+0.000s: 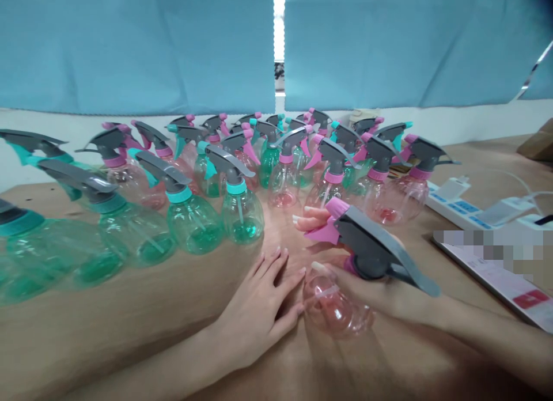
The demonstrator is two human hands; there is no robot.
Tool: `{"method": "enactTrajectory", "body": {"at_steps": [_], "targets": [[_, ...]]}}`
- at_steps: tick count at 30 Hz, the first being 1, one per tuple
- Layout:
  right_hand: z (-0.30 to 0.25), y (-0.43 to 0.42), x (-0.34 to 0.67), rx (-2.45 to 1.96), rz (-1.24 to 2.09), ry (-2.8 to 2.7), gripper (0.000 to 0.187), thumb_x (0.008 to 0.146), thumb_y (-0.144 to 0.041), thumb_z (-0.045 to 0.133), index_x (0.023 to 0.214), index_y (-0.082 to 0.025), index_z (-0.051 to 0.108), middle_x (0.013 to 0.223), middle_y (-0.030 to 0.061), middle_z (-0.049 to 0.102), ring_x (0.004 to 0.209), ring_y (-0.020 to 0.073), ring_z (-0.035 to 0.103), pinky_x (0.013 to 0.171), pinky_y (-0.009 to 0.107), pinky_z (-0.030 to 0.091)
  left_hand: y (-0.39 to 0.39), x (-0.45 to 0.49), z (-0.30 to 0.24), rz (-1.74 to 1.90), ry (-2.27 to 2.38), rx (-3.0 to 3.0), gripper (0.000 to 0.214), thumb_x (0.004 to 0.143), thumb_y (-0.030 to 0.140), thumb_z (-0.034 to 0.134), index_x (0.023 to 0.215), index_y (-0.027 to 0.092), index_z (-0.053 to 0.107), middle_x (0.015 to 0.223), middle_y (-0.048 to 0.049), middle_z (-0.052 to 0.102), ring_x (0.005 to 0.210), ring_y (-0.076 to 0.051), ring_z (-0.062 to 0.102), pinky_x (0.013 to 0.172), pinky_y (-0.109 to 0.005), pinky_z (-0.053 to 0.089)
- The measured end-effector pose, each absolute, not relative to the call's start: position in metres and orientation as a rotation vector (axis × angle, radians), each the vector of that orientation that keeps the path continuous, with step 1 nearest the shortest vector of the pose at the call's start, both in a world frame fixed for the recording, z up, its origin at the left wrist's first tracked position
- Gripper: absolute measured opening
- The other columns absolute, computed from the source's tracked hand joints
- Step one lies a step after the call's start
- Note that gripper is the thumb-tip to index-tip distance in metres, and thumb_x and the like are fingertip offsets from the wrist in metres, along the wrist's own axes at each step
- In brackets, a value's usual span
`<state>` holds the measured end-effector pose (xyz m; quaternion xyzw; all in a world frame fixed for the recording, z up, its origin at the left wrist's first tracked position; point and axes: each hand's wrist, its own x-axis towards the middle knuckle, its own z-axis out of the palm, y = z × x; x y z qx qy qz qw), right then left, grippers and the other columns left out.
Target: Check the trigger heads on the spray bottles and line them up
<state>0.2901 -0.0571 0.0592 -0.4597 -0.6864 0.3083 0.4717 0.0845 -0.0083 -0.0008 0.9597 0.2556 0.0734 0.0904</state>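
My right hand [345, 277] is closed round a pink spray bottle [337, 306] with a grey trigger head [374, 248] and pink nozzle; the fingers curl over the trigger and the thumb presses the neck. The bottle stands on the wooden table [129, 326] near the front. My left hand [259, 311] lies flat on the table just left of the bottle, fingers stretched out and holding nothing, the fingertips almost touching the bottle.
Several green spray bottles [192, 219] and pink spray bottles [285, 185] stand in rows behind and to the left. A white power strip [458, 208] with plugs and a printed sheet [505, 286] lie at the right. Blue curtains [138, 49] hang behind.
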Motion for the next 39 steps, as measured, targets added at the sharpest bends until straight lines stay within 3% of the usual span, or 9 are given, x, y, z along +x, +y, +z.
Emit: {"method": "enactTrajectory", "body": {"at_steps": [5, 9, 16, 21, 26, 32, 35, 39], "targets": [[0.065, -0.056, 0.289, -1.112, 0.666, -1.739, 0.012, 0.079, -0.015, 0.055, 0.087, -0.025, 0.055, 0.079, 0.0005, 0.066, 0.067, 0.0178, 0.067, 0.057, 0.029, 0.059, -0.008, 0.084, -0.001, 0.241, 0.761, 2.845, 0.044, 0.097, 0.039, 0.049, 0.136, 0.02, 0.049, 0.149, -0.0157, 0.037, 0.138, -0.034, 0.03, 0.109, -0.055, 0.029], [0.071, -0.058, 0.288, -1.167, 0.587, -1.779, 0.011, 0.074, -0.014, 0.048, 0.074, -0.025, 0.046, 0.063, -0.0023, 0.056, 0.053, 0.0139, 0.059, 0.042, 0.022, 0.049, -0.009, 0.083, -0.003, 0.244, 0.756, 2.851, 0.045, 0.097, 0.039, 0.049, 0.137, 0.02, 0.048, 0.15, -0.0163, 0.035, 0.139, -0.034, 0.029, 0.11, -0.054, 0.027], [0.075, -0.061, 0.286, -1.113, 0.543, -1.769, 0.016, 0.072, -0.009, 0.044, 0.067, -0.024, 0.043, 0.056, -0.007, 0.04, 0.043, 0.0072, 0.046, 0.04, 0.018, 0.041, -0.007, 0.084, -0.002, 0.263, 0.756, 2.851, 0.043, 0.097, 0.038, 0.049, 0.136, 0.021, 0.05, 0.146, -0.0146, 0.041, 0.137, -0.033, 0.032, 0.109, -0.054, 0.029], [0.076, -0.059, 0.288, -1.116, 0.58, -1.749, 0.016, 0.074, -0.008, 0.048, 0.076, -0.023, 0.043, 0.069, -0.0044, 0.05, 0.055, 0.0085, 0.051, 0.051, 0.02, 0.047, -0.007, 0.083, -0.003, 0.268, 0.749, 2.853, 0.043, 0.097, 0.039, 0.048, 0.136, 0.02, 0.05, 0.147, -0.0151, 0.039, 0.138, -0.033, 0.031, 0.11, -0.053, 0.028], [0.079, -0.057, 0.285, -1.168, 0.561, -1.783, 0.015, 0.075, -0.018, 0.047, 0.065, -0.024, 0.038, 0.055, -0.007, 0.032, 0.045, 0.0086, 0.033, 0.04, 0.02, 0.033, -0.007, 0.083, -0.005, 0.335, 0.725, 2.86, 0.04, 0.097, 0.037, 0.048, 0.133, 0.019, 0.05, 0.149, -0.0154, 0.037, 0.138, -0.034, 0.03, 0.109, -0.054, 0.029], [0.069, -0.06, 0.283, -1.241, 0.62, -1.679, 0.012, 0.08, -0.033, 0.065, 0.082, -0.024, 0.057, 0.051, -0.0096, 0.028, 0.043, 0.0084, 0.026, 0.038, 0.022, 0.029, -0.008, 0.084, -0.003, 0.331, 0.724, 2.859, 0.039, 0.097, 0.035, 0.048, 0.134, 0.021, 0.048, 0.148, -0.0128, 0.039, 0.138, -0.034, 0.03, 0.108, -0.056, 0.031], [0.065, -0.063, 0.289, -1.224, 0.624, -1.672, 0.023, 0.076, -0.035, 0.07, 0.093, -0.023, 0.059, 0.055, -0.0096, 0.033, 0.046, 0.0081, 0.031, 0.041, 0.021, 0.03, -0.008, 0.084, -0.001, 0.303, 0.731, 2.871, 0.038, 0.098, 0.037, 0.047, 0.132, 0.02, 0.052, 0.149, -0.0145, 0.036, 0.139, -0.034, 0.028, 0.109, -0.054, 0.029], [0.068, -0.073, 0.299, -1.238, 0.536, -1.758, 0.035, 0.076, -0.03, 0.072, 0.107, -0.024, 0.057, 0.068, -0.0056, 0.055, 0.061, 0.0126, 0.052, 0.056, 0.025, 0.046, -0.008, 0.084, 0.0, 0.303, 0.754, 2.882, 0.043, 0.098, 0.039, 0.046, 0.135, 0.018, 0.049, 0.149, -0.0177, 0.036, 0.139, -0.034, 0.029, 0.109, -0.053, 0.029]]}}
